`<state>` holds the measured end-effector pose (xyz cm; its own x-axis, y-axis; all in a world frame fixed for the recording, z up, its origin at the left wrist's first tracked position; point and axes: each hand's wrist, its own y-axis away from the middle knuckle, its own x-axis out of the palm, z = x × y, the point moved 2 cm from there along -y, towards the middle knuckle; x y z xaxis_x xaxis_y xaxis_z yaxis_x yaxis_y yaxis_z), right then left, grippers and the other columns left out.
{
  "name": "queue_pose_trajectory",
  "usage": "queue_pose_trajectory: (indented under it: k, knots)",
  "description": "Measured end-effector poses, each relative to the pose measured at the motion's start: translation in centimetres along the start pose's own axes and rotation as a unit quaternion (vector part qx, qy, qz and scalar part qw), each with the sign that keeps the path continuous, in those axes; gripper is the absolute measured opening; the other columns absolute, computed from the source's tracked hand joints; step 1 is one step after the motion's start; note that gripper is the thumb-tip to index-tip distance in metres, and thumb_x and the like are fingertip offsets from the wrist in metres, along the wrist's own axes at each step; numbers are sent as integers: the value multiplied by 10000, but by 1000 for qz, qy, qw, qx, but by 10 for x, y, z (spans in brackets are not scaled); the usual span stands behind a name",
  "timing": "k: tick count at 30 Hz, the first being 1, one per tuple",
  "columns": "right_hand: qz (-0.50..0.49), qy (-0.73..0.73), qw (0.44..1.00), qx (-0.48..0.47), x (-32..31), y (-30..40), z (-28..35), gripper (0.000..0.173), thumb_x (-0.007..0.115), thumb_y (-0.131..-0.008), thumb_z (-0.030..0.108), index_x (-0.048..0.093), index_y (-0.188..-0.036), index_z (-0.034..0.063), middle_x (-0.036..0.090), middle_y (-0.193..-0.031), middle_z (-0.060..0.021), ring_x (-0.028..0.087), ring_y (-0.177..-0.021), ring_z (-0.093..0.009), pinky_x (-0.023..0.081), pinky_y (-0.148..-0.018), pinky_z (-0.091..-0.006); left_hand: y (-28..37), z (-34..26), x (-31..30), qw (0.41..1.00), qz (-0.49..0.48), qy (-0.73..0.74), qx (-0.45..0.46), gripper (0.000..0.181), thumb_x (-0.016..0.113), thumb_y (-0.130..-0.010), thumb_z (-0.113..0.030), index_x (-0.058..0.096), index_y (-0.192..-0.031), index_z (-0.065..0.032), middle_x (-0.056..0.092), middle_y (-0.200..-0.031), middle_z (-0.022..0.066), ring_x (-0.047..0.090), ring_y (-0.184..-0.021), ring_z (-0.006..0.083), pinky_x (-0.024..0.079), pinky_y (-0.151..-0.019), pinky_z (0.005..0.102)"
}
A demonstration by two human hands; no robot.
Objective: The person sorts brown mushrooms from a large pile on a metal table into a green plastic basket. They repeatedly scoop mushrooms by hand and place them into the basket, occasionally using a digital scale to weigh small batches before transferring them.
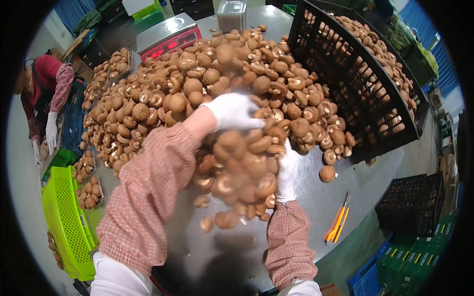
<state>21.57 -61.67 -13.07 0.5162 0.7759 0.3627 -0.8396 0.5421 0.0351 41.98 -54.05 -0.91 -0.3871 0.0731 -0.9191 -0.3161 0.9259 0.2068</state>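
Observation:
A large heap of brown shiitake mushrooms (192, 87) covers much of the metal table (311, 222). My left hand (233, 113), in a white glove, reaches over the heap's near part, its fingertips among the caps. Whether it grips any of them cannot be seen. My right hand (287, 174), also white-gloved, lies along the right side of a cluster of mushrooms (244, 174) in front of me; the caps hide most of its fingers. That cluster is partly blurred. A few loose mushrooms (206, 224) rest at its near edge.
A tilted black crate (355, 88) of mushrooms stands at right. Orange utility knives (337, 225) lie near the table's right edge. Behind the heap are a red scale (168, 37) and clear plastic trays (231, 16). A green crate (70, 218) and a gloved co-worker (48, 88) are at left.

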Motion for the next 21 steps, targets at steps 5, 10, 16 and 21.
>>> queue_pose_trajectory:
  k: [5, 10, 16, 21]
  knots:
    - [0, -46, 987, 155, 37, 44, 21, 482, 624, -961, 289, 514, -1375, 66, 578, -1319, -98, 543, -1221, -232, 427, -1080, -345, 63, 9, 17, 996, -41, 81, -6, 604, 615, -847, -551, 653, -1229, -85, 525, -1320, 252, 572, -1172, 385, 475, -980, 428]
    - [51, 43, 997, 33, 55, 67, -2, 688, 707, -852, 175, 429, -1470, 54, 443, -1489, -142, 405, -1380, -282, 296, -1170, -385, 122, -1, 21, 989, -49, 132, -40, 525, 695, -838, -361, 627, -1272, -73, 421, -1458, 238, 506, -1277, 390, 435, -1057, 408]
    - [100, 179, 970, -133, 91, 100, 8, 698, 748, -758, 162, 527, -1420, 136, 402, -1459, -206, 404, -1354, -362, 331, -1136, -423, 205, -7, 27, 988, -66, 96, -99, 542, 692, -789, -199, 599, -1314, -102, 380, -1509, 196, 406, -1377, 370, 359, -1126, 418]
    - [176, 355, 892, -219, 109, 127, 29, 703, 755, -751, 317, 541, -1413, 212, 395, -1466, -206, 357, -1361, -418, 263, -1131, -526, 266, -14, 35, 978, -114, 124, -121, 564, 680, -777, -140, 575, -1328, -77, 399, -1471, 257, 425, -1352, 408, 365, -1119, 418]
